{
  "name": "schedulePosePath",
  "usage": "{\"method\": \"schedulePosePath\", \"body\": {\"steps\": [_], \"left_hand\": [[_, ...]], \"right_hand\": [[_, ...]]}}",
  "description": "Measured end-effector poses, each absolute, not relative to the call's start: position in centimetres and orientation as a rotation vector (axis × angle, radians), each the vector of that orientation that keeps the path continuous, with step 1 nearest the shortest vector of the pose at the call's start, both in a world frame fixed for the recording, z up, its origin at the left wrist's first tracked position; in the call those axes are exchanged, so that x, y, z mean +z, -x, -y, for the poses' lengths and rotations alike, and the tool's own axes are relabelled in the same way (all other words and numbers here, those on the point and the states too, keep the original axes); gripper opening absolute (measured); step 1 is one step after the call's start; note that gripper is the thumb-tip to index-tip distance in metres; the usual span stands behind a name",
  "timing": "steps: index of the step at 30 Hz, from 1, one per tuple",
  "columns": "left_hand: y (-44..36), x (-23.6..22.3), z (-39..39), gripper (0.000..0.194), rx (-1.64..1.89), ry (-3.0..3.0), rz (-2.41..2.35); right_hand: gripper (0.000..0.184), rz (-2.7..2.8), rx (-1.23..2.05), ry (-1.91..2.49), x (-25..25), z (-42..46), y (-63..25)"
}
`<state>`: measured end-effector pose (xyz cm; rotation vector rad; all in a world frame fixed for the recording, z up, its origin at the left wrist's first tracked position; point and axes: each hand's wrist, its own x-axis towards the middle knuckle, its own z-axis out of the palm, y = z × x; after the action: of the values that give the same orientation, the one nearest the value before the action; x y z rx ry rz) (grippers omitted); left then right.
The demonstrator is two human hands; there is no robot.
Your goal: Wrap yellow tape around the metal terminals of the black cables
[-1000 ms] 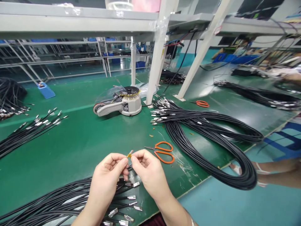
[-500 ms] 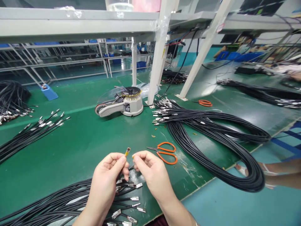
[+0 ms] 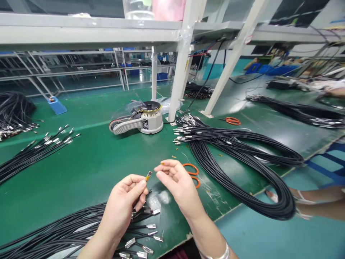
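My left hand (image 3: 122, 205) pinches a black cable's end, and a small metal terminal (image 3: 148, 176) with yellow tape sticks up from the fingertips. My right hand (image 3: 179, 183) is raised and apart from it, fingers spread, with a tiny yellow-orange speck at the index fingertip (image 3: 162, 163). Orange-handled scissors (image 3: 193, 169) lie just beyond my right hand, which hides part of them. Below my hands spreads a bundle of black cables (image 3: 54, 230) ending in metal terminals (image 3: 136, 242).
A large coil of black cable (image 3: 242, 169) lies to the right on the green-topped bench (image 3: 81, 169). An electric tape dispenser (image 3: 142, 120) stands beyond. More cable bundles (image 3: 35, 154) lie left. White shelf posts (image 3: 180, 64) rise behind. A seated person's legs (image 3: 318, 201) show at right.
My right hand has drawn away from the terminal, moving up and right, and its fingers have opened. My left hand still pinches the cable end.
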<state>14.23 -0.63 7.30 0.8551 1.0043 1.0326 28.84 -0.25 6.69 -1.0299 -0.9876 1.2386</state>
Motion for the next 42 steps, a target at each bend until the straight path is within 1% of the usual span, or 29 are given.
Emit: {"method": "schedulePosePath", "body": {"steps": [4,11,16,22,24,30,33,36,42], "left_hand": [[-14.4,7.6,0.8,0.025,0.973,-0.935,-1.009],[-14.6,8.5,0.8,0.035,0.939,-1.067,-1.141],[-14.8,9.1,0.8,0.031,0.878,-1.211,-1.248],[-15.1,8.9,1.1,0.018,1.046,-1.542,-1.336],[-15.0,8.8,1.1,0.019,1.002,-1.493,-1.309],[-14.8,9.0,0.7,0.034,0.914,-1.251,-1.199],[-14.7,8.9,0.4,0.032,0.931,-1.187,-1.187],[-14.6,8.6,0.1,0.029,0.978,-1.080,-1.128],[-14.2,8.0,-0.4,0.024,0.923,-0.844,-0.872]], "right_hand": [[0.029,1.119,1.266,1.049,8.0,-0.5,-28.8],[0.025,1.199,1.137,1.089,8.5,-0.4,-28.6],[0.025,1.258,1.061,1.098,8.8,-0.1,-28.5],[0.022,1.205,1.067,1.104,8.8,0.1,-28.2],[0.023,1.184,1.085,1.092,8.7,0.0,-28.2],[0.024,1.154,1.104,1.093,8.7,-0.4,-28.2],[0.024,1.133,1.144,1.066,8.9,-0.5,-28.1],[0.021,1.092,1.178,1.018,8.7,-0.7,-28.7],[0.024,0.832,1.271,1.043,6.4,0.5,-32.2]]}}
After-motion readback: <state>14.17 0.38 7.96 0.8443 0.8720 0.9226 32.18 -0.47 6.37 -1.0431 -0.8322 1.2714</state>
